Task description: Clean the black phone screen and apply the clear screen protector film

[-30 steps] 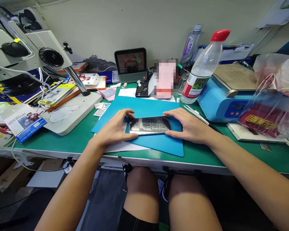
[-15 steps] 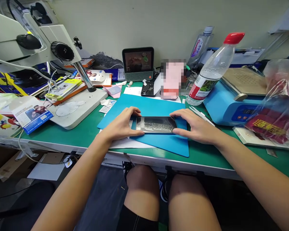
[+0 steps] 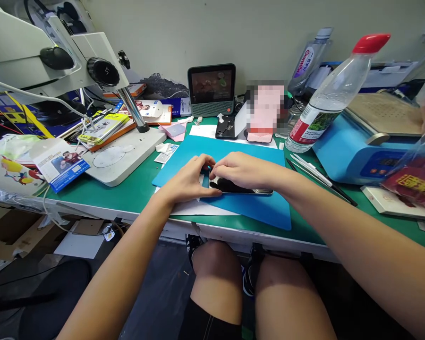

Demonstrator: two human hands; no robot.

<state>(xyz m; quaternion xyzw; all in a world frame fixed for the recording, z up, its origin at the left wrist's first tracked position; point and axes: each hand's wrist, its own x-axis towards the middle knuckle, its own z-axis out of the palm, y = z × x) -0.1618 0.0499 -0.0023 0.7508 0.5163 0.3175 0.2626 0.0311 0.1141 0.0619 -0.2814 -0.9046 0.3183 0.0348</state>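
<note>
A smartphone (image 3: 242, 188) lies sideways, its dark glossy screen up, on a blue mat (image 3: 272, 212). My left hand (image 3: 189, 180) grips the phone's left end, thumb along the near edge and fingers at the far edge. My right hand (image 3: 239, 168) reaches across the screen to that same end. Its fingers are curled together and bent down, close to my left fingertips. What they pinch, if anything, is hidden. Most of the screen is covered by my right hand and its shadow.
A microscope stand (image 3: 136, 108) is on the left beside boxes and packets. A small display (image 3: 211, 89) stands at the back. Tweezers-like tools (image 3: 315, 174), a red-capped bottle (image 3: 327, 104) and a blue heating device (image 3: 350, 146) are on the right. White paper (image 3: 212, 210) pokes out under the mat.
My right hand has left the phone's right end and moved left over the screen, its fingers now curled at the left end. My left hand keeps its hold. The view has shifted slightly.
</note>
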